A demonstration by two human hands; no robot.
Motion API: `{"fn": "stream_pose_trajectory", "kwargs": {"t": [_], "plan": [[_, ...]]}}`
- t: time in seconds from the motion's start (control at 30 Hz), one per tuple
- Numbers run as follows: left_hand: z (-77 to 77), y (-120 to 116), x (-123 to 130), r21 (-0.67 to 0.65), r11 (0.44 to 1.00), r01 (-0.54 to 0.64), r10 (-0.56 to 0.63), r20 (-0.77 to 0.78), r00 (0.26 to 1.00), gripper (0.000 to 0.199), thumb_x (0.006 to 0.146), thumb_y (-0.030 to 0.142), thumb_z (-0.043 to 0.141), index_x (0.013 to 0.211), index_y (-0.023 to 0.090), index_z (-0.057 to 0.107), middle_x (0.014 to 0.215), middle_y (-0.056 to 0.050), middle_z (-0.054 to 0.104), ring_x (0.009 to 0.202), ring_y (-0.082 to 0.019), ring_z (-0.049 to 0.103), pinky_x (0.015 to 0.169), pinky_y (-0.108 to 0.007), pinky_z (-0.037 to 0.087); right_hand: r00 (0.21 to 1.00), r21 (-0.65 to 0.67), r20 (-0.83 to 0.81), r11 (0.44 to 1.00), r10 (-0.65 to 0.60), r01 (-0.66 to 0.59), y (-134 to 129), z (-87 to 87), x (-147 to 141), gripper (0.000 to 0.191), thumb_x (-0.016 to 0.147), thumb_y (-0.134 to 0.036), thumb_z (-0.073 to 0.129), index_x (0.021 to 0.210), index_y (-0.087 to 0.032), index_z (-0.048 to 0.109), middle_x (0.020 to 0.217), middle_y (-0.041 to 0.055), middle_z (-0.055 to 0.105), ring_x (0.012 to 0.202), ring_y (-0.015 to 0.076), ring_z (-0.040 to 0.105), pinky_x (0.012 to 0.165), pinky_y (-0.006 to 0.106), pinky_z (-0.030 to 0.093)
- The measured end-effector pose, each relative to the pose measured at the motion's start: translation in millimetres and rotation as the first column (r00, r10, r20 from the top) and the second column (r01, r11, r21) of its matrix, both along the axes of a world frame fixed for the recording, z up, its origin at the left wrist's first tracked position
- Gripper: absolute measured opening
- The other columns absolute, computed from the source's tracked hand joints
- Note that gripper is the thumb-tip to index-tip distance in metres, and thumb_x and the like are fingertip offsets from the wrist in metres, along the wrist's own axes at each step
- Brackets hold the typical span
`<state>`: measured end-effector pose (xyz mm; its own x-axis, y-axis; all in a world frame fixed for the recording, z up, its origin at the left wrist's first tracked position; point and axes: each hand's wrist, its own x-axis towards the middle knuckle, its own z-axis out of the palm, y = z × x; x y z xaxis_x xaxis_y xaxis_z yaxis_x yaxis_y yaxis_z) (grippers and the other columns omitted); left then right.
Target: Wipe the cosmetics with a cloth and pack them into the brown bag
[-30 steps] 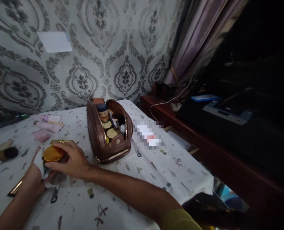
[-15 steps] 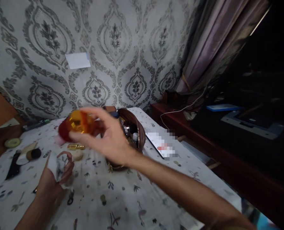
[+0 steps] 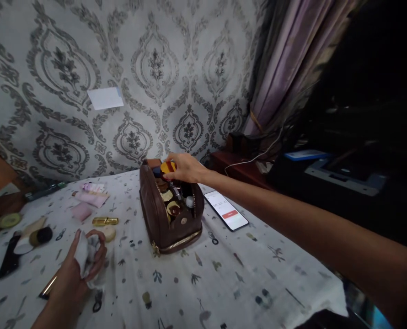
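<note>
My right hand point(image 3: 187, 167) grips a round red jar with a shiny yellow-gold lid point(image 3: 168, 168), at the far end of the open top of a brown zip-up toiletry bag point(image 3: 151, 214). Several small containers fill the bag, among them a white-capped bottle point(image 3: 190, 201). My left hand point(image 3: 73, 270) is closed around a crumpled white tissue point(image 3: 83, 254) over the patterned cloth. Beside that hand lie a gold tube point(image 3: 105, 221) and a round beige sponge or puff point(image 3: 109, 234). A dark, gold-edged stick point(image 3: 49, 287) is partly hidden by the left wrist.
Pink tubes point(image 3: 93, 197) and a pink block point(image 3: 81, 212) lie left of the bag. Further left are a black tube point(image 3: 8, 258) and a dark-capped bottle point(image 3: 25, 244). A lit phone point(image 3: 226, 211) rests right of the bag, near a dark red cabinet point(image 3: 246, 171).
My right hand has carried the jar rightward from over the cosmetics on the left to the bag's opening. My left hand stays about where it was with the tissue.
</note>
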<state>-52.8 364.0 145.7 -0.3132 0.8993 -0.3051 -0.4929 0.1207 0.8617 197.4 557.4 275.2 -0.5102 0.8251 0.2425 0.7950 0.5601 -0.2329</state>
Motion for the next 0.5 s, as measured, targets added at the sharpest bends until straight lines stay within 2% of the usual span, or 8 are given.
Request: {"fn": "stream_pose_trajectory", "kwargs": {"t": [0.1,0.27,0.37,0.5], "plan": [[1.9,0.1,1.2,0.008,1.0,-0.014,0.015,-0.006,1.0,0.046,0.07,0.067,0.068,0.067,0.022,0.061,0.045,0.004,0.04,0.029,-0.004,0.025,0.029,-0.014,0.01,0.998,-0.014,0.055,0.999,0.03,-0.029,4.9,-2.1,-11.7,0.038,0.075,-0.035,0.075,0.108,-0.017,0.068,0.096,0.0074,0.071,0.086,0.0222,0.065,0.065,0.026,0.042],[7.6,-0.8,4.5,-0.045,0.999,-0.027,0.025,-0.028,0.999,0.053,0.052,0.07,0.079,0.06,0.021,0.062,0.043,0.004,0.039,0.03,-0.004,0.026,0.03,-0.014,0.015,0.981,-0.055,0.151,0.992,0.118,-0.111,12.7,-6.1,-30.3,0.027,0.069,-0.025,0.074,0.094,-0.015,0.074,0.094,0.0104,0.073,0.088,0.0251,0.069,0.066,0.026,0.047],[8.4,-0.8,5.0,-0.028,1.0,-0.005,0.003,-0.04,0.999,0.053,0.051,0.072,0.079,0.061,0.022,0.063,0.044,0.004,0.04,0.03,-0.004,0.027,0.029,-0.014,0.014,0.975,-0.078,0.189,0.991,0.119,-0.106,15.2,-12.5,-35.9,0.024,0.068,-0.018,0.072,0.091,-0.014,0.075,0.091,0.0115,0.074,0.089,0.0269,0.07,0.069,0.028,0.05],[8.3,-0.9,5.0,0.0,1.0,-0.017,0.016,-0.028,0.999,0.055,0.051,0.072,0.08,0.063,0.021,0.063,0.044,0.004,0.041,0.03,-0.004,0.028,0.029,-0.014,0.017,0.975,-0.115,0.206,0.991,0.089,-0.066,19.1,-22.8,-37.7,0.028,0.069,-0.022,0.073,0.096,-0.015,0.076,0.093,0.0129,0.075,0.09,0.0294,0.072,0.072,0.032,0.054]]}}
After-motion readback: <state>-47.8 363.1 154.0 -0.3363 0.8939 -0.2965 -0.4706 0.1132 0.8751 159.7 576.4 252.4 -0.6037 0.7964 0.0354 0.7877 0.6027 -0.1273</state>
